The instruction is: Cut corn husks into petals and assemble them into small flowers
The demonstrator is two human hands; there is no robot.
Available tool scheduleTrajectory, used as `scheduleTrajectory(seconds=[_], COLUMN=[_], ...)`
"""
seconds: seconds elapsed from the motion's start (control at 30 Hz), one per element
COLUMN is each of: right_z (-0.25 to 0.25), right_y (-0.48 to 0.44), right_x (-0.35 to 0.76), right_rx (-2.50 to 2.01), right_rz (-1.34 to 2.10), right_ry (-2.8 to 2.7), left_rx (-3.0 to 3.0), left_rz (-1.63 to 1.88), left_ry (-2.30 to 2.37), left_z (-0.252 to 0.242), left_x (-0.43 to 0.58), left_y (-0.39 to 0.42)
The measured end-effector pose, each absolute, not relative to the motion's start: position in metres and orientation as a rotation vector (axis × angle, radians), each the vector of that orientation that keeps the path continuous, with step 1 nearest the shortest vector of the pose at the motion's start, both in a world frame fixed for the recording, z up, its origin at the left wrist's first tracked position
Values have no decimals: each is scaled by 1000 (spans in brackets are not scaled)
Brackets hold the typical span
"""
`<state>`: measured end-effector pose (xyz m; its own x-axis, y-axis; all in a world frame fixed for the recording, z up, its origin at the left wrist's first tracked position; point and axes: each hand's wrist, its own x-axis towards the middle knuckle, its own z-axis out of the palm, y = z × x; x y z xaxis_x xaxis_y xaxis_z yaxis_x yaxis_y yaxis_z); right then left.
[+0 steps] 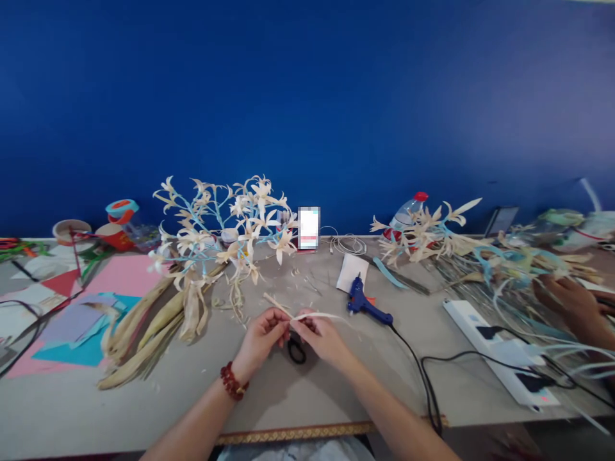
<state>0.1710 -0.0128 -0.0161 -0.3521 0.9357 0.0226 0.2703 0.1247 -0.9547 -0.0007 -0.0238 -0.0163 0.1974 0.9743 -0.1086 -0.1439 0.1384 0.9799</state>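
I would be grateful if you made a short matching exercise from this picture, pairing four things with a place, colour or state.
Things:
1. glue gun
2. pale strip
3. beaded bracelet
4. power strip

Descriptions:
A. white, with black plugs in it
B. held where the left hand and right hand come together
C. blue
D. dark red

Pairs: 1-C, 2-B, 3-D, 4-A

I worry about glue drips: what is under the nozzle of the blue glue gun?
The blue glue gun has a white sheet under its nozzle; what the sheet covers is hidden.
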Motion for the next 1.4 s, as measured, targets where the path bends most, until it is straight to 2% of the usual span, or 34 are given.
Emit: scheduleTrajectory(seconds=[0.1, 0.23, 0.43, 0.8, 1.07, 1.27, 1.4], right_z=[-18, -24, -33, -36, -33, -35, -34], right_y=[-9, -11, -11, -14, -16, -18, -19], right_x=[162, 163, 164, 161, 160, 161, 159], right_rx=[-1156, -1141, -1147, -1147, -1098, -1056, -1060], right_rz=[1238, 1536, 1647, 1642, 1365, 1581, 1603], right_ry=[-1677, -1373, -1273, -1305, -1576, -1454, -1411], left_rx=[1117, 1130, 1117, 1177, 1163, 1265, 1284], left_rz=[1057, 1025, 1016, 1019, 1047, 1080, 1086], left_ry=[1001, 983, 981, 979, 993, 1006, 1035], left_z=[-17, -19, -18, -22, -23, -25, -24], left_x=[-2, -3, -2, -4, -1, -4, -3], left_y=[-23, -23, -23, -22, -25, -26, -28])
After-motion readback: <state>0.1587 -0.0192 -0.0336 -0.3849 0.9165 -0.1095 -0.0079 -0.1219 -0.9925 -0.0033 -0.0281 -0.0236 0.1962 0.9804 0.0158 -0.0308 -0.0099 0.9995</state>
